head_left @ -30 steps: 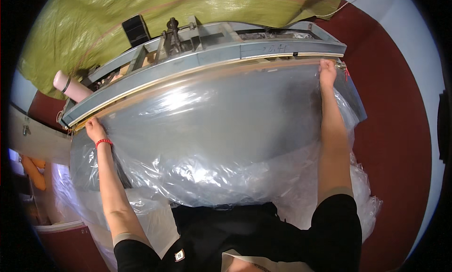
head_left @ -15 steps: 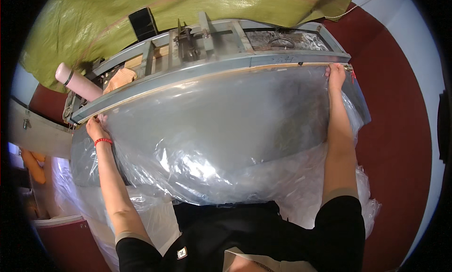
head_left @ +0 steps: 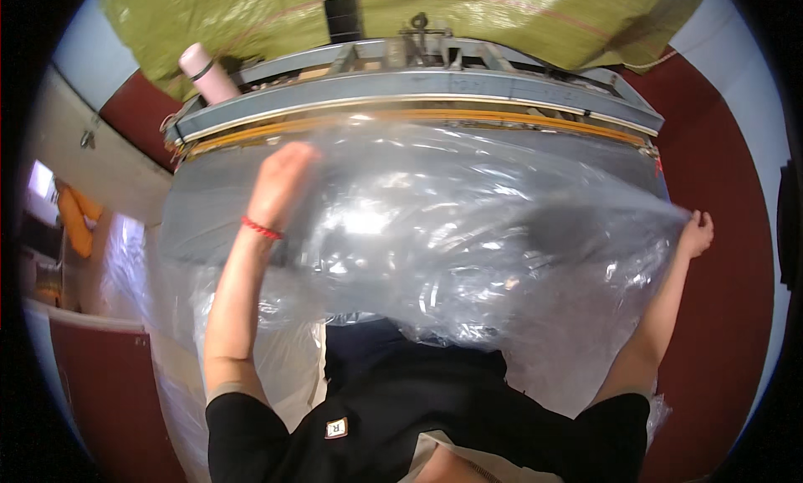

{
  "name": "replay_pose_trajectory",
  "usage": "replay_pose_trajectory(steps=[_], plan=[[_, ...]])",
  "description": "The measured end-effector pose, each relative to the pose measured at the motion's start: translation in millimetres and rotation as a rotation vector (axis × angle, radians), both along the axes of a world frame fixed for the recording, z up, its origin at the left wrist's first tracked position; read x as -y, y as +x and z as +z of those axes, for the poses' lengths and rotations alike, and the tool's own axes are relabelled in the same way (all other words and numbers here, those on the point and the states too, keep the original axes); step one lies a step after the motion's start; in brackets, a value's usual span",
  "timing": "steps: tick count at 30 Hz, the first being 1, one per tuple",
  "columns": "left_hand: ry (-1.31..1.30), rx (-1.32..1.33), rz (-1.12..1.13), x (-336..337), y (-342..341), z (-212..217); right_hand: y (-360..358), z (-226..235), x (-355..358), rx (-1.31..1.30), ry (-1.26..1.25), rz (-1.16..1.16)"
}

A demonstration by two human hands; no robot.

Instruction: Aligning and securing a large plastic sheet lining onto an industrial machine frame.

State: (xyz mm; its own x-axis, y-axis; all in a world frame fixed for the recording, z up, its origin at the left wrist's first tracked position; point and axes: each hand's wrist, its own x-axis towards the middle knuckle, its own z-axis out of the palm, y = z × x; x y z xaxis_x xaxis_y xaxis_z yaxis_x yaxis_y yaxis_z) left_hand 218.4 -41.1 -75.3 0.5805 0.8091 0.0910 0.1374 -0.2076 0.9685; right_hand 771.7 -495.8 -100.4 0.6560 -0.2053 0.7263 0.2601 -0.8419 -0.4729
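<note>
The clear plastic sheet (head_left: pixel 468 224) spreads on my side of the long grey metal frame (head_left: pixel 401 86), creased and shining. My right hand (head_left: pixel 699 234), nearer me than the frame and out past its right end, pinches the sheet's corner and draws it taut. My left hand (head_left: pixel 283 178), in front of the frame's left half, is beside the sheet's left edge, its fingers too blurred for me to tell their grip
</note>
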Motion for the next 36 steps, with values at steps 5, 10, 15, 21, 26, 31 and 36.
replay_pose_trajectory(steps=[5,10,15,21,26,31,36], plan=[[-0.101,0.052,-0.104,50.7,10.6,32.0,-125.1,69.4,-130.3,-0.048,0.177,0.821],[-0.049,0.048,-0.198,69.1,-1.8,40.4,-297.7,96.9,-252.5,-0.132,-0.209,1.735],[-0.048,-0.013,-0.212,81.8,-11.2,56.5,-369.5,74.1,-304.7,-0.074,-0.064,2.187],[0.488,-0.006,-0.099,78.2,-19.7,53.4,-389.5,49.1,-308.3,-0.842,0.262,2.307],[1.099,-0.149,0.127,72.8,-9.8,35.4,-413.0,44.9,-318.7,-1.348,0.553,2.154],[1.147,-0.308,0.247,40.5,-7.2,1.7,-360.2,13.0,-354.9,-1.016,0.432,1.626],[0.917,-0.451,0.282,-14.6,-108.8,-63.1,-99.7,-63.3,-279.6,-0.778,1.016,1.294]])
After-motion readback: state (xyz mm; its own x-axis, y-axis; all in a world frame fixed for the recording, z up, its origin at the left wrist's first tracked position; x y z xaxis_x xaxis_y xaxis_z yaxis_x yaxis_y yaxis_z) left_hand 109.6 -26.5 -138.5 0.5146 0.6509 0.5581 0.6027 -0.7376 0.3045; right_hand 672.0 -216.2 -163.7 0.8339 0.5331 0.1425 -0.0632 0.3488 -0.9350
